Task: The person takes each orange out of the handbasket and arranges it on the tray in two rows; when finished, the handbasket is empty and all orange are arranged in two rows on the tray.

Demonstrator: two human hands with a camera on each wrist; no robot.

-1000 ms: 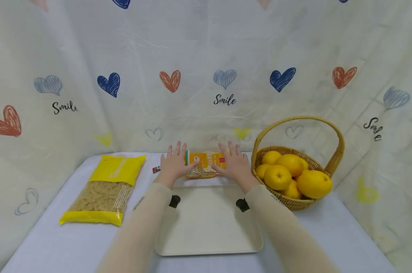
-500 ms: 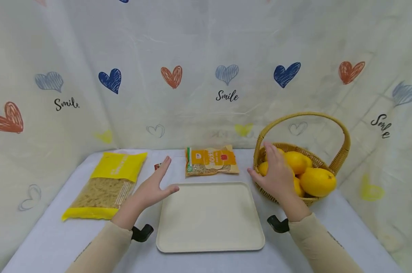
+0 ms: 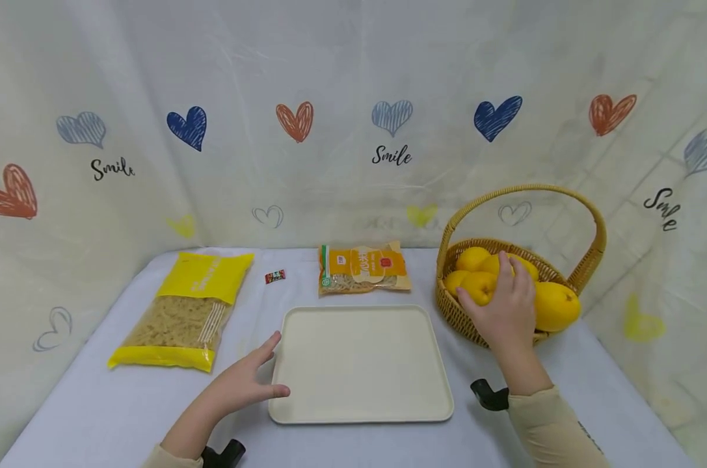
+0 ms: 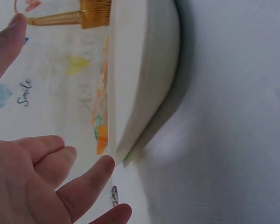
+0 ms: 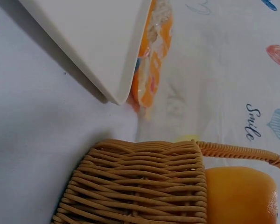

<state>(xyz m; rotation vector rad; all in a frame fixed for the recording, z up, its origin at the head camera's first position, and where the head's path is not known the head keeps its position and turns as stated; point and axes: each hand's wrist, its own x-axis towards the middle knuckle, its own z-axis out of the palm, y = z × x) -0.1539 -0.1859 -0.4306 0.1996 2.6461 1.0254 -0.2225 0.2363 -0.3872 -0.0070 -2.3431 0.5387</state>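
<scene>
Right hand [image 3: 508, 312] over the yellow fruit [image 3: 479, 287] in the wicker basket [image 3: 461, 322], two o'clock from the tray [image 3: 361, 364]; gripping or not, I can't tell. Best to cup one piece firmly, lifting clear of the handle. Plump, smooth, rounded fruit! Left hand [image 3: 239, 383], fingers spread, at the tray's nine o'clock.

fruit [image 3: 478, 286] is crowding my right hand [image 3: 508, 312], the basket handle [image 3: 590, 259] is arching beyond my fingertips, open air is stretching above the tray [image 3: 361, 364] toward my left hand [image 3: 244, 383]
</scene>
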